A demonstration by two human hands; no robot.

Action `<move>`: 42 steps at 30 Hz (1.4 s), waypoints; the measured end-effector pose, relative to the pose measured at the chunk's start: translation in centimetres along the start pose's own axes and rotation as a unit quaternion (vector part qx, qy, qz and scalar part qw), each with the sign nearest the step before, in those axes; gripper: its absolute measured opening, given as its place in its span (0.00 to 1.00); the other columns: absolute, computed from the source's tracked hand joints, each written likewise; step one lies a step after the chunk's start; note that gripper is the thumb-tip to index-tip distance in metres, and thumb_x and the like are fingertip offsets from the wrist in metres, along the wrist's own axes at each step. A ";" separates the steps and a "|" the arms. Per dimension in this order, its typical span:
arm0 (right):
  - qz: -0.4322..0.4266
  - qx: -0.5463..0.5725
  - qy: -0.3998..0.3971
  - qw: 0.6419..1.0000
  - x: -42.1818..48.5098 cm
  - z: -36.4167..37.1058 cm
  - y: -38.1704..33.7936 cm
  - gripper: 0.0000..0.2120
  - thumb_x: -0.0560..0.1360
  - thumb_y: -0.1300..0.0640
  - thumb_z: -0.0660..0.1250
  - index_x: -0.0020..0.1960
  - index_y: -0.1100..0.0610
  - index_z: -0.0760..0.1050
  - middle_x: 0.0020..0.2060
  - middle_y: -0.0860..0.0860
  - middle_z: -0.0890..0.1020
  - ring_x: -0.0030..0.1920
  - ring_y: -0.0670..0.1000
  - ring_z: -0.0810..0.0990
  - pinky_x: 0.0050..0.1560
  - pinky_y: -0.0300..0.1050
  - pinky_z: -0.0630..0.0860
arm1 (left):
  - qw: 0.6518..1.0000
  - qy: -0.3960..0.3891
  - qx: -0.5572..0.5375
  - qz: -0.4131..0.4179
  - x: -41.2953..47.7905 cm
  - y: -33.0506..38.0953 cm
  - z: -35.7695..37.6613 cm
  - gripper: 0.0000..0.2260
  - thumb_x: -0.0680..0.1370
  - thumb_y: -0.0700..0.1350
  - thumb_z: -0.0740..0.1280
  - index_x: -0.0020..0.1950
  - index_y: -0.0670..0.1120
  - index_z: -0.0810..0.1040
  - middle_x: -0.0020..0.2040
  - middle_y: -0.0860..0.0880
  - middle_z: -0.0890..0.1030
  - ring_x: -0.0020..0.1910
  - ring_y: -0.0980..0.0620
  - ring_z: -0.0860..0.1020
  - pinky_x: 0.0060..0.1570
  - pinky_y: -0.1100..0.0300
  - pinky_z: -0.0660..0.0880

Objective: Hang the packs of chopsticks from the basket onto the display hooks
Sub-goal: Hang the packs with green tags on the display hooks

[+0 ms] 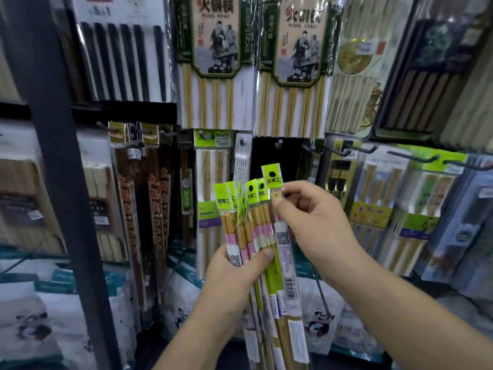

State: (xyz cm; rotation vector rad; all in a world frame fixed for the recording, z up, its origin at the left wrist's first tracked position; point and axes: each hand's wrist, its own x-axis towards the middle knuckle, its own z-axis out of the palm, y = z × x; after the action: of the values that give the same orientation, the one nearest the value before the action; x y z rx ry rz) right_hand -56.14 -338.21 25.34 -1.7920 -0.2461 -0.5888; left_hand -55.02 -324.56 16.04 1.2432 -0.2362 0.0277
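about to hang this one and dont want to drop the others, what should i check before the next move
1. Right hand pinches the single pack just below its green header: ok.
2. Hang hole is clear of the fingers: ok.
3. Left hand grips the bundle around its middle: ok.
4. Single pack is free of the bundle lower down: cannot tell, the two lie side by side there.
5. Bare hook carries no pack: ok.
6. Hang hole is lined up with the bare hook: not ok, it sits below the hook.
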 end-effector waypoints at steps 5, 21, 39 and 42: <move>-0.017 0.008 0.046 0.999 2.4 -0.1 -2.4 0.11 0.80 0.52 0.69 0.40 0.52 0.81 0.33 0.52 0.80 0.34 0.46 0.75 0.36 0.40 0.74 | 0.999 0.026 0.019 0.014 0.2 0.2 -0.7 0.15 0.71 0.51 0.81 0.49 0.70 0.82 0.49 0.61 0.87 0.47 0.62 0.85 0.51 0.57 0.77; 0.047 0.058 0.086 0.993 5.6 0.7 -2.1 0.16 0.81 0.53 0.66 0.43 0.66 0.77 0.34 0.54 0.77 0.34 0.49 0.75 0.37 0.41 0.74 | 0.999 0.036 0.020 -0.006 0.9 -0.5 -1.3 0.14 0.74 0.46 0.78 0.46 0.68 0.84 0.43 0.62 0.87 0.41 0.66 0.84 0.40 0.68 0.75; 0.064 -0.064 0.128 0.988 5.2 0.8 0.7 0.16 0.81 0.44 0.65 0.44 0.55 0.80 0.35 0.48 0.80 0.34 0.41 0.76 0.37 0.38 0.71 | 0.998 0.051 0.036 -0.003 0.5 0.4 -1.7 0.10 0.71 0.46 0.80 0.50 0.56 0.85 0.46 0.56 0.88 0.45 0.59 0.86 0.43 0.63 0.79; 0.057 -0.064 0.095 0.992 3.3 1.1 1.1 0.16 0.80 0.44 0.66 0.43 0.56 0.78 0.34 0.51 0.79 0.30 0.39 0.74 0.35 0.39 0.73 | 0.998 0.043 0.047 0.010 0.4 0.6 -1.7 0.12 0.68 0.49 0.81 0.48 0.62 0.85 0.46 0.54 0.89 0.46 0.56 0.87 0.40 0.68 0.79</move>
State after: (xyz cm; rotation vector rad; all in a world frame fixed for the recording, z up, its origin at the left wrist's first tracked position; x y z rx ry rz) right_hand -52.55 -337.98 25.88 -1.8442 0.0240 -0.7011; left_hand -54.41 -322.82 16.14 1.3299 -0.1734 0.1096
